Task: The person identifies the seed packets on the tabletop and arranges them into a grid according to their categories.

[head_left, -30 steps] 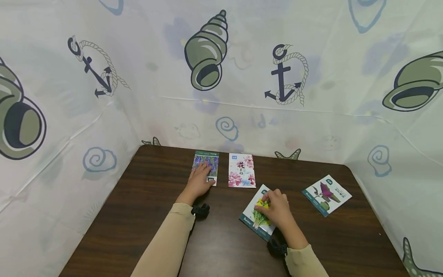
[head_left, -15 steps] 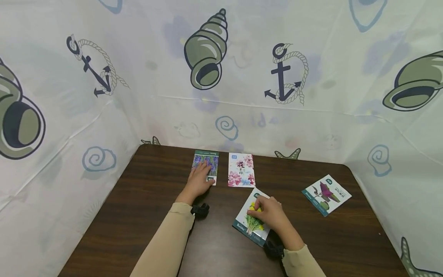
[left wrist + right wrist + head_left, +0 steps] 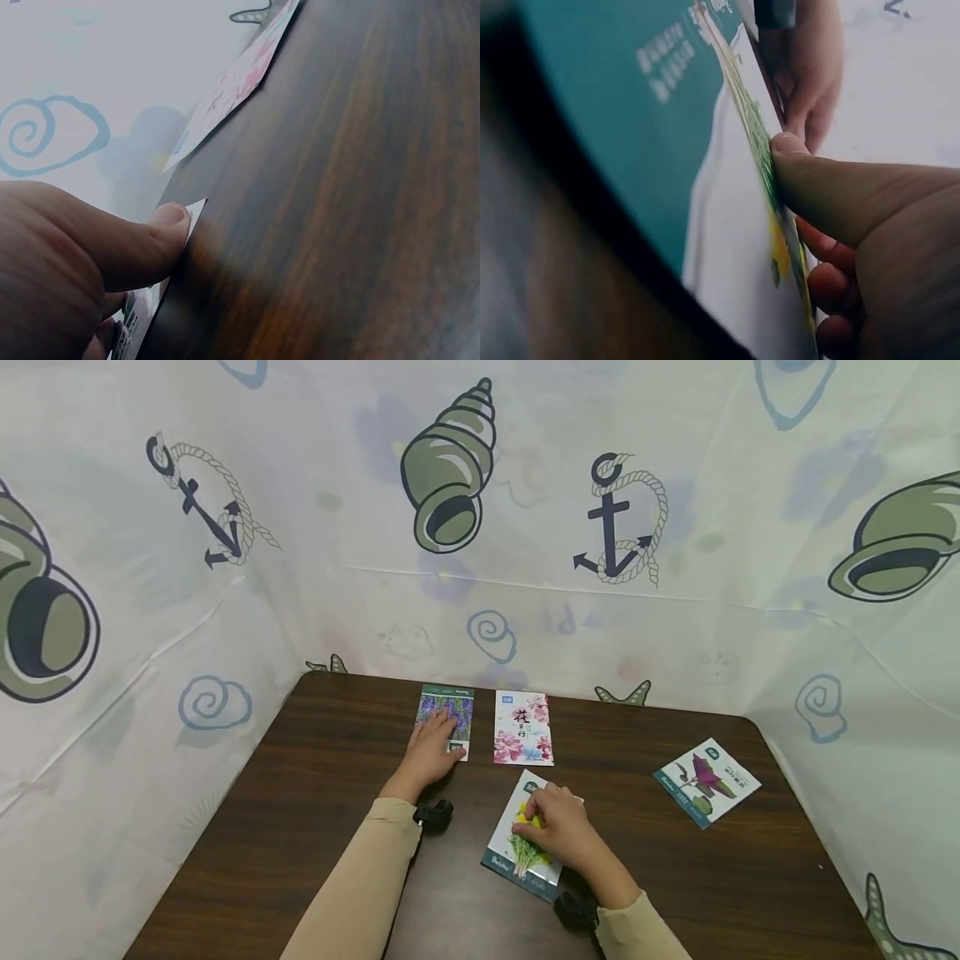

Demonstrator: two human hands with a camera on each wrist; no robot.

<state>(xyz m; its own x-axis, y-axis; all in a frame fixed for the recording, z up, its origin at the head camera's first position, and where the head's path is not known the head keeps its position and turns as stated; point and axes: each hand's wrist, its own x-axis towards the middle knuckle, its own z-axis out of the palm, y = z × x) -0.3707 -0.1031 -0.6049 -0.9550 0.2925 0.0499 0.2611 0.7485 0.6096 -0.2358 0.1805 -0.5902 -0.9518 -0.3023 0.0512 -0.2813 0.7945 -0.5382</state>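
My left hand (image 3: 431, 756), fingers spread, rests on a seed packet with purple flowers (image 3: 465, 718) and a green top band, at the table's back. Its thumb lies along the packet's near edge in the left wrist view. Front of centre, my right hand (image 3: 562, 827) touches the face of a seed packet with yellow flowers and green stems (image 3: 506, 839), lying aslant. In the right wrist view the thumb (image 3: 799, 161) lies on the printed face, with the bent fingers beside it. The hand covers the packet's right edge.
A white packet with pink blossoms (image 3: 522, 747) lies to the right of the purple-flower packet. Another packet with a dark purple plant (image 3: 708, 781) lies aslant at the right of the brown wooden table (image 3: 300, 827). Printed white cloth (image 3: 360, 627) stands behind and at both sides.
My right hand has slid the yellow-flower packet to the left and a little toward the front edge. The left hand and the other packets have stayed in place.
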